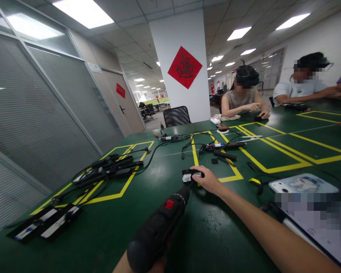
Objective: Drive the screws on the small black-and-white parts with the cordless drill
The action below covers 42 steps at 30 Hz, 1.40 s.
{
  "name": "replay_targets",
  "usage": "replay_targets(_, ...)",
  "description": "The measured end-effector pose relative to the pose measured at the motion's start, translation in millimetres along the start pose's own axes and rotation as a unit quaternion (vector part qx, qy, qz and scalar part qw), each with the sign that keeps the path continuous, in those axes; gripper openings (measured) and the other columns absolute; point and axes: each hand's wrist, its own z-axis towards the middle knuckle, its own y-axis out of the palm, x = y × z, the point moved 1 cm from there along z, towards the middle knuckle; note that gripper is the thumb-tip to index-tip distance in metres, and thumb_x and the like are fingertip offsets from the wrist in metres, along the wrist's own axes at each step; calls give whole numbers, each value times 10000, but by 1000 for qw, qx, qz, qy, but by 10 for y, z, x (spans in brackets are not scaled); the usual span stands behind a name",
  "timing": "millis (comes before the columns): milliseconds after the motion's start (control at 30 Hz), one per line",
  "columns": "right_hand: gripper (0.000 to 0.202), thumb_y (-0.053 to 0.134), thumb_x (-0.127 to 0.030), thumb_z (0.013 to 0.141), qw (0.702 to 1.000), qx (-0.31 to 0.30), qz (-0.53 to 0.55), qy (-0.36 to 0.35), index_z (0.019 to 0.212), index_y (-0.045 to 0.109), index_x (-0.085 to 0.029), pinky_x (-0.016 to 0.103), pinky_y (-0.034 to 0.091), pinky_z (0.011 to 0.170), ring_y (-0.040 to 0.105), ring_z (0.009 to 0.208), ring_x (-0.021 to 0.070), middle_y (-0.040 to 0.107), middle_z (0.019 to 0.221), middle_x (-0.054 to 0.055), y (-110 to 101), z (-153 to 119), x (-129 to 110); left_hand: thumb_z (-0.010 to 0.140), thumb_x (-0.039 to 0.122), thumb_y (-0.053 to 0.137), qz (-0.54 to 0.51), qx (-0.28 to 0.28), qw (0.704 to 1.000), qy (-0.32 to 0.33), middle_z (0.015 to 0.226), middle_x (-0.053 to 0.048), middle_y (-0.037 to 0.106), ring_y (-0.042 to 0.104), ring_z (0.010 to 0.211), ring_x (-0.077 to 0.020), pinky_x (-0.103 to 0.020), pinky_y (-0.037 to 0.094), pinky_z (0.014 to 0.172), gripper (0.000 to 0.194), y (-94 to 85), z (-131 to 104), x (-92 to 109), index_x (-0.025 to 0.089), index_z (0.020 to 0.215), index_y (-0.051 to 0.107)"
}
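Note:
From the bottom edge my left hand (158,265), mostly hidden behind the tool, is closed round a black cordless drill (159,223) with a red switch on top. Its thin bit points forward and ends close to a small black and white part (188,176); I cannot tell whether they touch. My right hand (206,179) reaches in from the right and pinches that part between thumb and fingers, against the green table (216,227). The underside of the part is hidden.
Tangled black cables (110,168) lie at left, near two flat black and white pieces (59,223). Beyond my right hand are a dark tool (230,145) and small black pieces (225,155). A phone (304,184) lies at right. Two people sit across the table at right.

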Motion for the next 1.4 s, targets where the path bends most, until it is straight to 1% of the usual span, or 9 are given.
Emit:
replay_targets(233, 357, 510, -249, 729, 1000, 3, -2, 0, 1078, 574, -207, 289, 400, 840, 539, 899, 161, 559, 1021, 42, 4, -2, 7, 792, 293, 422, 61, 11, 998, 24, 1127, 11, 613, 465, 1153, -220, -344, 366, 991, 303, 69, -28, 66, 235, 984, 650)
replay_targets(433, 360, 516, -254, 727, 1000, 1, -3, 6, 1080, 574, -206, 290, 400, 844, 539, 899, 162, 563, 1024, 44, -5, -3, 1, 798, 241, 406, 34, 39, 999, -11, 1108, 11, 624, 458, 1160, -229, -397, 324, 1019, 304, -40, 55, -77, 228, 990, 642)
replay_targets(633, 358, 516, -250, 728, 1000, 3, -3, 0, 1078, 573, -202, 288, 396, 850, 534, 922, 165, 564, 1027, 45, 2, 2, -8, 787, 232, 432, 22, 17, 997, 67, 1088, 16, 636, 486, 1133, -215, -346, 355, 1004, 278, -5, 29, -59, 234, 929, 671)
replay_targets(867, 355, 517, -247, 730, 1000, 2, -5, -5, 1078, 571, -204, 286, 396, 844, 535, 917, 164, 564, 1020, 43, 1, 3, 2, 743, 304, 536, 89, 102, 990, -33, 798, -20, 712, 651, 793, -264, -467, 488, 824, 189, -97, -19, -34, 248, 842, 686)
replay_targets(1000, 358, 515, -249, 731, 1000, -1, -5, -1, 1081, 569, -202, 286, 396, 845, 537, 911, 162, 561, 1026, 44, -2, -1, 4, 762, 304, 497, 61, 64, 996, 23, 1010, -9, 671, 549, 1056, -238, -377, 416, 943, 221, -54, -7, -13, 253, 867, 684)
replay_targets(1067, 359, 514, -255, 732, 1000, -2, -3, -1, 1083, 567, -202, 289, 393, 850, 534, 920, 164, 559, 1032, 45, -2, -4, 5, 773, 300, 469, 49, 49, 998, 0, 1056, -3, 651, 497, 1122, -225, -368, 378, 977, 242, -28, -8, -4, 255, 880, 681)
replay_targets(1167, 358, 513, -262, 736, 1000, -2, -3, -3, 1085, 566, -205, 292, 390, 853, 531, 927, 166, 556, 1037, 44, -2, -6, 2, 783, 305, 450, 67, 79, 994, -43, 1035, -12, 660, 509, 1107, -249, -423, 393, 958, 260, -32, -15, -6, 242, 905, 672)
replay_targets(1267, 356, 509, -257, 737, 1000, -3, -4, -1, 1085, 566, -206, 293, 391, 851, 533, 923, 166, 556, 1037, 44, -5, -7, -8, 791, 290, 440, 85, 100, 991, -14, 1013, -5, 669, 524, 1088, -254, -418, 413, 947, 266, -50, -14, -18, 232, 915, 668)
replay_targets(1400, 361, 514, -252, 732, 1000, -3, -2, 7, 1086, 568, -205, 297, 392, 856, 532, 926, 168, 556, 1037, 46, -14, -10, -29, 790, 263, 417, 95, 63, 993, 28, 1023, -2, 665, 514, 1098, -259, -413, 408, 959, 301, -49, 0, -29, 223, 971, 655)
